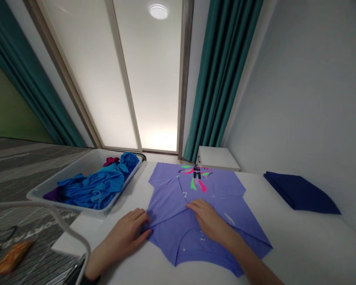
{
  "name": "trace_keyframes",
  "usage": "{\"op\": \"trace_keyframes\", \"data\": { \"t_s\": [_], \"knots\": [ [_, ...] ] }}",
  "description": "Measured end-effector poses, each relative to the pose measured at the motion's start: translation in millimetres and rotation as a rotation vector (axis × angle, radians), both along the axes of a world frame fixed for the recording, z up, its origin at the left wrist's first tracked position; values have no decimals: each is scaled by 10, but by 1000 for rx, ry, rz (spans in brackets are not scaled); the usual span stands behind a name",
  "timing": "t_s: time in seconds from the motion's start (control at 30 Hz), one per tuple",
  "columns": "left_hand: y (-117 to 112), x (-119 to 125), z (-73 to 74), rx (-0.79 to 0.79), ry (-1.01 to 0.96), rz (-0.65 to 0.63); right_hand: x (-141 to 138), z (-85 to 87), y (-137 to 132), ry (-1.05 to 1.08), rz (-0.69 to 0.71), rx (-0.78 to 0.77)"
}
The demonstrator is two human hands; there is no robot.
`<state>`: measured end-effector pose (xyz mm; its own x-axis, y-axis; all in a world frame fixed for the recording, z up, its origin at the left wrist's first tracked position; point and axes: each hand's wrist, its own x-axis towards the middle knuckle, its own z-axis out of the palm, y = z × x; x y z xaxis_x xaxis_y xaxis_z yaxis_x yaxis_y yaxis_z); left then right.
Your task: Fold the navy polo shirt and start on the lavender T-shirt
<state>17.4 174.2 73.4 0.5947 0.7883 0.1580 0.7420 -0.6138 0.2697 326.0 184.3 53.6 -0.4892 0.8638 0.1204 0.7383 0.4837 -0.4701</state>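
A purple T-shirt (169,198) with a pink, green and black print lies spread on the white table, its neckline toward me. My left hand (130,229) is at the shirt's left edge, thumb and fingers closed on the cloth there. Across the middle of the shirt reaches my right hand (209,219), its fingertips pinching the fabric. A crease runs between the two hands. Parts of the shirt lie hidden under my right hand and forearm.
A translucent plastic bin (41,190) with crumpled blue clothes (97,186) stands at the left. Folded dark blue cloth (302,192) lies on the white table (284,237) at the right. A white cabinet (218,157) stands beyond; a pale cable (68,227) crosses the lower left.
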Motion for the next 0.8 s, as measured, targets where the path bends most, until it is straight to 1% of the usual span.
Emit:
{"op": "trace_keyframes", "data": {
  "t_s": [0.07, 0.17, 0.33, 0.43, 0.53, 0.63, 0.8],
  "knots": [
    [-40, -43, -35, -4, 25, 30, 17, -67, -19, 47, -4, -6],
    [-83, -87, -99, 9, 26, 49, 91, -96, -13, 169, -40, -33],
    [-95, -142, -191, 47, -15, 30, 307, -92, 107, 410, -278, -100],
    [-75, -153, -211, 63, -33, 30, 450, -152, 199, 493, -354, -147],
    [-60, -164, -210, 75, -53, 32, 540, -234, 250, 527, -348, -183],
    [-60, -192, -207, 80, -66, 34, 565, -283, 253, 540, -323, -170],
    [-67, -255, -221, 70, -68, 45, 546, -265, 209, 482, -294, -131]
  ]
}}
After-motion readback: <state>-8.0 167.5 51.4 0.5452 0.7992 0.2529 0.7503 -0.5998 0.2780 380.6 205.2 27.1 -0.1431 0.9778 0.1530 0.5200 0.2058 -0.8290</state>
